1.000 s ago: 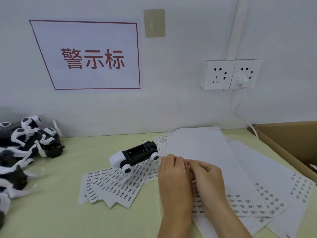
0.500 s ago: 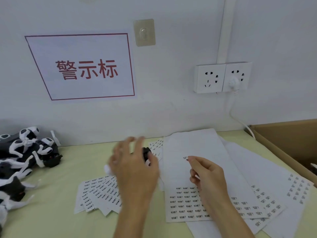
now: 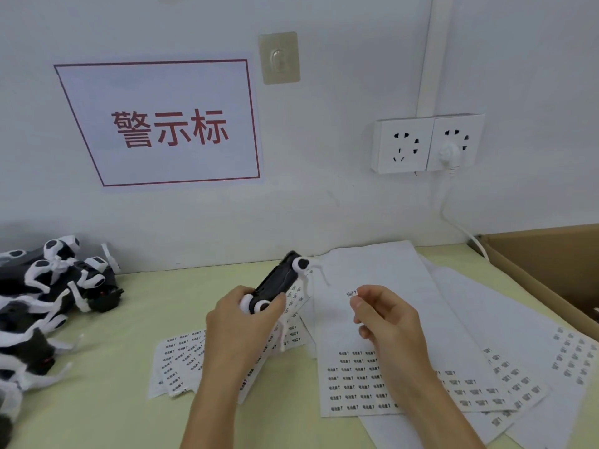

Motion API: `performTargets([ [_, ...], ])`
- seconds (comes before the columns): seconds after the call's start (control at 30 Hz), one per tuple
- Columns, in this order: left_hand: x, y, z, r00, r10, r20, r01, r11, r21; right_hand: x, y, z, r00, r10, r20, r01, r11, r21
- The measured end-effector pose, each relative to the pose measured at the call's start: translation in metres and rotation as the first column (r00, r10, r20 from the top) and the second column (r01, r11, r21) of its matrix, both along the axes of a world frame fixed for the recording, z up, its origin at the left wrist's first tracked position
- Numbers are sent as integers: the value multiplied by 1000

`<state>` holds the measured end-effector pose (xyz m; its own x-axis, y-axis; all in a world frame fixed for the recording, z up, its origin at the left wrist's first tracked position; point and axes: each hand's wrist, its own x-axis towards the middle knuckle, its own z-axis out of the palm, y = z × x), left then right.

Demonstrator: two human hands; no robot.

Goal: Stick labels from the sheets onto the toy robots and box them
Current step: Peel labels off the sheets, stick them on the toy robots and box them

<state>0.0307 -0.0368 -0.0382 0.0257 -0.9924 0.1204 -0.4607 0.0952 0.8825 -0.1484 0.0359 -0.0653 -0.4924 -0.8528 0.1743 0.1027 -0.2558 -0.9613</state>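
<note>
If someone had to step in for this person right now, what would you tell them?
Left hand grips a toy robot, lifted off the table.
Right hand pinches one peeled label at its fingertips, not yet stuck on.
Label sheets lie spread in front; more toy robots are in a pile at the left; the cardboard box is at the right.
Done: label peeled, toy picked up.
Left: stick the label on, box the toy, then go on with the pile.
</note>
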Motion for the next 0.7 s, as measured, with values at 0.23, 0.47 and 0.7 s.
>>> performTargets([
  [0.23,-34,8,-8,961,-200,-189,241,944,224,6,1,5,996,19,-92,-25,998,-61],
  [0.47,-41,12,-9,935,-278,-222,335,899,282,6,1,3,976,-19,-218,25,999,28],
  [0.7,-35,13,-9,904,-403,-145,428,840,333,2,5,7,969,-10,-249,23,998,50],
])
